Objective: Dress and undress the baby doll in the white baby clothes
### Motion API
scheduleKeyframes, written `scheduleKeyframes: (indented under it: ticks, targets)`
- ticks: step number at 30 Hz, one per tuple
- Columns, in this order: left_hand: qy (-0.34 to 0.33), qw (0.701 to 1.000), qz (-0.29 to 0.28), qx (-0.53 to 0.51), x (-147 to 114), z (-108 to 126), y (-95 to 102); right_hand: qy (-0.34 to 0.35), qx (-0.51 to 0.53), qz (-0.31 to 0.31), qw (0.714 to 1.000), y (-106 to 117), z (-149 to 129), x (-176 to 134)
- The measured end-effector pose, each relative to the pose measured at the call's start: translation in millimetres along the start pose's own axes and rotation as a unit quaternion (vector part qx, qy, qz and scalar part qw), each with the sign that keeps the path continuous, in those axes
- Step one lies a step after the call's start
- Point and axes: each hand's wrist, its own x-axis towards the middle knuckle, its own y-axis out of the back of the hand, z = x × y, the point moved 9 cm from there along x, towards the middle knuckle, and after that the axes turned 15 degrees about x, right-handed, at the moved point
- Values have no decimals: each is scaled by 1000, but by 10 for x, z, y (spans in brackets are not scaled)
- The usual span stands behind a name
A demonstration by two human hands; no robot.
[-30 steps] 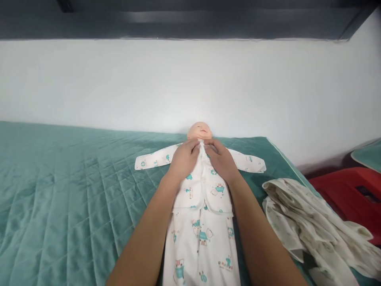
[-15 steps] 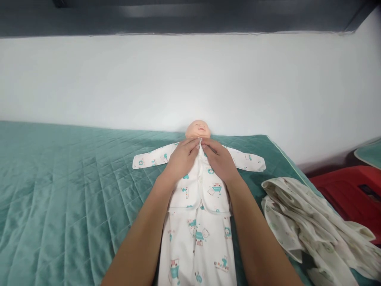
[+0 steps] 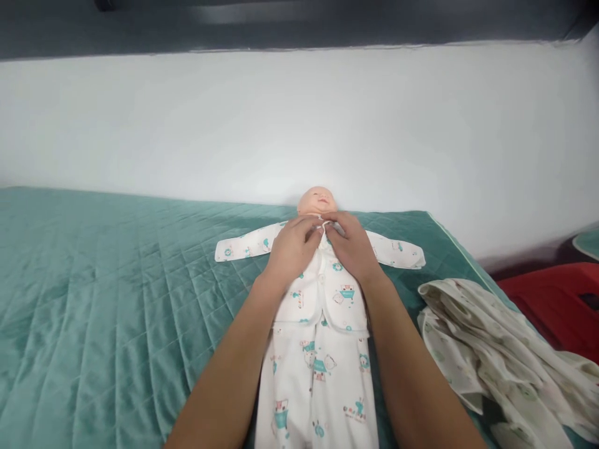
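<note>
I see the left hand and right hand pinching the neckline edges of the printed baby jacket, at six o'clock from the doll's head. If one hand pulls harder, I think, the front could twist, making the edges meet unevenly.

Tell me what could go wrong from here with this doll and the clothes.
The hands, left and right, cover much of the upper front of the shirt, so its two edges might end up uneven there unnoticed. They sit just below the head of the doll, so a firm tug could shift it. The crumpled cloth at the right seems to reach past the edge of the green cover, so it might slide off.
</note>
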Motion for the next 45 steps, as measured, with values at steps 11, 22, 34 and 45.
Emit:
scheduleKeyframes:
  ticks: [11,22,34,45]
  targets:
    - [-30,991,-75,-103,-68,-83,-22,32,-44,-62,997,66,-114,-74]
    - [-50,978,-168,-110,-134,-57,-19,-4,40,-154,987,-30,-180,-154]
    - [-21,984,-119,-133,-97,-35,26,-11,115,-108,987,-40,-164,-136]
    - [-60,991,-104,-66,-121,75,47,-45,245,-113,962,83,-62,-151]
